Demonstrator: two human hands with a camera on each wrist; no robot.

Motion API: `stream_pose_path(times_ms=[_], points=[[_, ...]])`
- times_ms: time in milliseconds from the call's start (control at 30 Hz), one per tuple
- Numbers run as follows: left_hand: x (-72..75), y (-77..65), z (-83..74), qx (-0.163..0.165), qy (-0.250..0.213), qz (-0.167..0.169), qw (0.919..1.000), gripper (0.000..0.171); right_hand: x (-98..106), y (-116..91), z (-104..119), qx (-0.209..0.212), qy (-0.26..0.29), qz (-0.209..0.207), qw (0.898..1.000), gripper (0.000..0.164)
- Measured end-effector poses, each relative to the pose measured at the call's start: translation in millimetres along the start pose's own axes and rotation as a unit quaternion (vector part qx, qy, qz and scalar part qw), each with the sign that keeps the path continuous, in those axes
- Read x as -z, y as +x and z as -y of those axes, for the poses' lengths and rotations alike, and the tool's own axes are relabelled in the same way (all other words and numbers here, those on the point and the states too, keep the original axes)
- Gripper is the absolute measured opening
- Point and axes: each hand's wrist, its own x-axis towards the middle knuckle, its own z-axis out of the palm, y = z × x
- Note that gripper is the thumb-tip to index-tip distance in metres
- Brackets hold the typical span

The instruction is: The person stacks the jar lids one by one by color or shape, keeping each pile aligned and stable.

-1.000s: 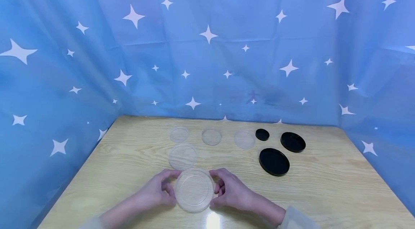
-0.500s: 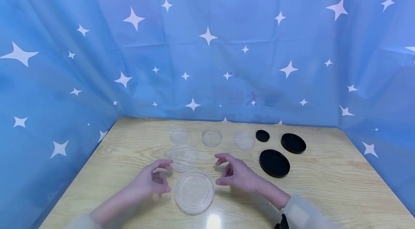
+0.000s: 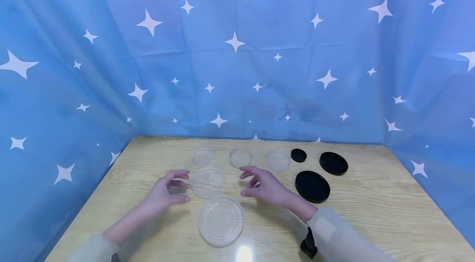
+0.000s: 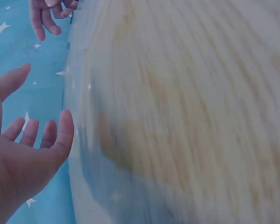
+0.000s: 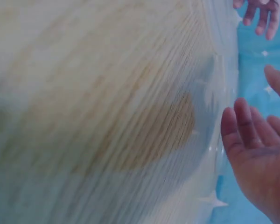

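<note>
A large clear round plastic lid with a raised inner ring lies nearest the person on the table. Just beyond it is a slightly smaller clear round lid. To its left my left hand hovers with loosely bent fingers and thumb apart, holding nothing. Across from it, my right hand is also apart from the lids, its palm turned inward. The left wrist view shows the left hand with spread, relaxed fingers over the tabletop; the right wrist view shows the right hand likewise without anything in it.
Three smaller clear discs stand in a back row: left disc, middle disc and right disc. On the right lie a small black lid, a medium one and a large one. A blue star-patterned curtain encloses the wooden table.
Both hands have let go of the large nearest lid and moved forward, to either side of the clear lid beyond it. The lids stay where they lay.
</note>
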Motion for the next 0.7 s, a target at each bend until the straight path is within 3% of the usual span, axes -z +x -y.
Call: stream_pose_path(times_ms=[467, 700], points=[[11.6, 14.3, 23.6, 0.000, -0.051, -0.006, 0.9987, 0.082, -15, 34, -3, -0.016, 0.012, 0.005, 1.000, 0.070], [9.9, 17.4, 26.8, 0.013, -0.032, -0.011, 0.9993, 0.080, -26, 46, -3, -0.021, 0.004, 0.001, 1.000, 0.068]])
